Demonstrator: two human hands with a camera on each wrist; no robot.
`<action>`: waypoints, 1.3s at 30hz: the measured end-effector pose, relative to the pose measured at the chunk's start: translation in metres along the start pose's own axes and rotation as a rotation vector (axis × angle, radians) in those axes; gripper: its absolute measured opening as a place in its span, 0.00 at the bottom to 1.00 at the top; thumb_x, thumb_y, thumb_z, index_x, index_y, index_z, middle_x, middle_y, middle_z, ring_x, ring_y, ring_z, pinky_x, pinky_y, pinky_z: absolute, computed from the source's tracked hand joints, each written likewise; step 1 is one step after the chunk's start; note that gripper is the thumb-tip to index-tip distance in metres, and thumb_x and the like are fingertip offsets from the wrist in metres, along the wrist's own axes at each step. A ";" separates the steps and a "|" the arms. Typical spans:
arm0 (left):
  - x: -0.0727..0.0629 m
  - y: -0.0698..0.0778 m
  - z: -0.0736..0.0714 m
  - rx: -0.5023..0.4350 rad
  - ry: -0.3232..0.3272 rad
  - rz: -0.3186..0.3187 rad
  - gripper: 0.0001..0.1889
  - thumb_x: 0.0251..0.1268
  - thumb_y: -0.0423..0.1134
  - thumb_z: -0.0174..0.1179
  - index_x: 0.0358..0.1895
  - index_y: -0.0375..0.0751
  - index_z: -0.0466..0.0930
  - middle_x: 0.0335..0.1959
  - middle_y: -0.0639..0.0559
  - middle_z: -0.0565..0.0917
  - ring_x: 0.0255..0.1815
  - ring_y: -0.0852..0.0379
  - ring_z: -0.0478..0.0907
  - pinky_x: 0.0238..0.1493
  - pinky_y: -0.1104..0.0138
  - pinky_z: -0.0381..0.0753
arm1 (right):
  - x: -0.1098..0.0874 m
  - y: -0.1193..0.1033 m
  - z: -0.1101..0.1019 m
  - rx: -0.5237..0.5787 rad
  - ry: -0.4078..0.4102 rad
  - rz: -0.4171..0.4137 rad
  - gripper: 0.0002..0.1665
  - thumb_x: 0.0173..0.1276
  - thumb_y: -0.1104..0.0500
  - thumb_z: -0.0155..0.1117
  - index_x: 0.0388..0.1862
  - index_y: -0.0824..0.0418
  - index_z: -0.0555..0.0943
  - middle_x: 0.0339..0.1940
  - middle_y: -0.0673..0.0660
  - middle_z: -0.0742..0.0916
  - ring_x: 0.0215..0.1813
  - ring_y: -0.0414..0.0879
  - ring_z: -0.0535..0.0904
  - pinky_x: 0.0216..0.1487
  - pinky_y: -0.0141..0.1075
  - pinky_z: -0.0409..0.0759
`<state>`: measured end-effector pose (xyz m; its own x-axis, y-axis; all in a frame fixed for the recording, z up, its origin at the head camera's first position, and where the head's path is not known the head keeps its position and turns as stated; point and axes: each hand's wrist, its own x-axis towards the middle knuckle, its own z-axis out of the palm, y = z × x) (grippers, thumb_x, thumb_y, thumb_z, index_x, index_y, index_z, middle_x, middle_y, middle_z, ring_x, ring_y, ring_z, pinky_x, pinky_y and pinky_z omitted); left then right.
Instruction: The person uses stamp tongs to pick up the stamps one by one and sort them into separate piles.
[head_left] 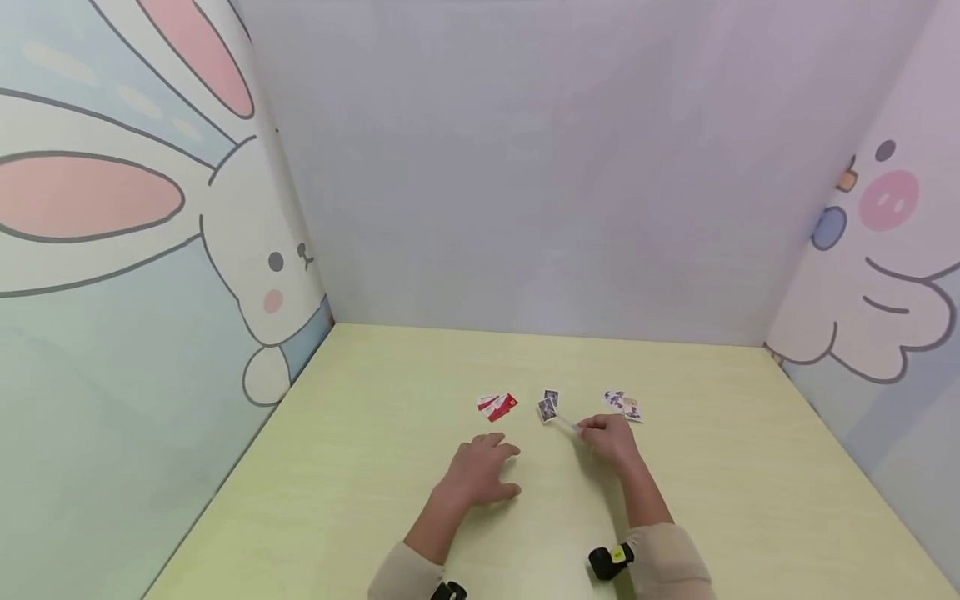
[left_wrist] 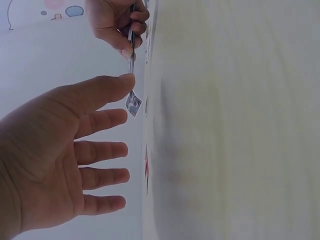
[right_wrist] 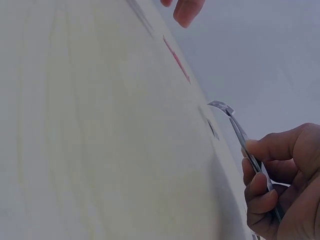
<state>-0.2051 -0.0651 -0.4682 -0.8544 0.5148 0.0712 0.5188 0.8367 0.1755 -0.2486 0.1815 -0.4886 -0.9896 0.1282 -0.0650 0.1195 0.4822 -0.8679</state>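
Note:
My right hand [head_left: 609, 438] grips a pair of metal tweezers [right_wrist: 245, 142]. Pinched in their tips is a small dark sticker with a white edge [right_wrist: 221, 106], raised off the table. A second dark sticker [head_left: 551, 396] lies on the table just behind it in the head view. My left hand [head_left: 480, 471] hovers over the table to the left, fingers spread and nothing in it; the left wrist view shows its thumb and straight fingers [left_wrist: 102, 152]. Beyond the left hand lie several red and white stickers [head_left: 498, 406].
Purple and white stickers [head_left: 623, 405] lie behind and to the right of the right hand. The pale yellow table [head_left: 360, 433] meets a plain grey back wall [head_left: 525, 167]. Side walls bear a cartoon rabbit [head_left: 247, 250] at left and a pig [head_left: 892, 217] at right.

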 end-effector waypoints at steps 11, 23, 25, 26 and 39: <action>0.014 0.006 0.000 0.017 -0.003 0.020 0.26 0.51 0.56 0.66 0.54 0.51 0.78 0.55 0.50 0.75 0.54 0.50 0.71 0.45 0.56 0.75 | 0.015 0.002 -0.001 -0.004 0.023 0.023 0.10 0.57 0.66 0.61 0.35 0.72 0.83 0.26 0.57 0.82 0.26 0.45 0.72 0.25 0.34 0.70; 0.025 0.007 0.002 0.020 -0.037 -0.007 0.26 0.51 0.55 0.66 0.54 0.53 0.78 0.58 0.48 0.73 0.57 0.49 0.69 0.49 0.53 0.72 | 0.022 0.004 0.004 -0.075 0.054 0.031 0.09 0.55 0.66 0.61 0.32 0.71 0.84 0.20 0.53 0.81 0.23 0.45 0.72 0.22 0.33 0.70; 0.026 0.007 0.002 0.028 -0.041 -0.010 0.26 0.51 0.55 0.66 0.55 0.52 0.78 0.58 0.48 0.73 0.57 0.49 0.68 0.49 0.53 0.72 | 0.022 0.004 0.005 -0.081 0.058 0.031 0.09 0.55 0.66 0.61 0.32 0.71 0.84 0.20 0.53 0.80 0.22 0.45 0.71 0.21 0.34 0.69; 0.026 0.007 0.003 0.035 -0.041 -0.012 0.26 0.51 0.55 0.66 0.55 0.52 0.78 0.58 0.48 0.73 0.57 0.49 0.68 0.49 0.53 0.71 | 0.023 0.004 0.005 -0.084 0.060 0.032 0.09 0.55 0.66 0.61 0.32 0.71 0.84 0.19 0.53 0.80 0.22 0.45 0.71 0.21 0.33 0.69; 0.024 0.010 0.000 0.060 -0.046 -0.025 0.27 0.50 0.57 0.66 0.55 0.53 0.78 0.58 0.48 0.73 0.56 0.48 0.69 0.49 0.52 0.72 | 0.012 0.006 0.001 -0.096 0.062 0.061 0.11 0.57 0.63 0.60 0.34 0.71 0.83 0.26 0.56 0.82 0.28 0.49 0.73 0.24 0.35 0.70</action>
<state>-0.2205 -0.0440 -0.4648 -0.8654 0.5006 0.0225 0.4996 0.8583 0.1175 -0.2601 0.1856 -0.4950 -0.9738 0.2118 -0.0827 0.1891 0.5525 -0.8118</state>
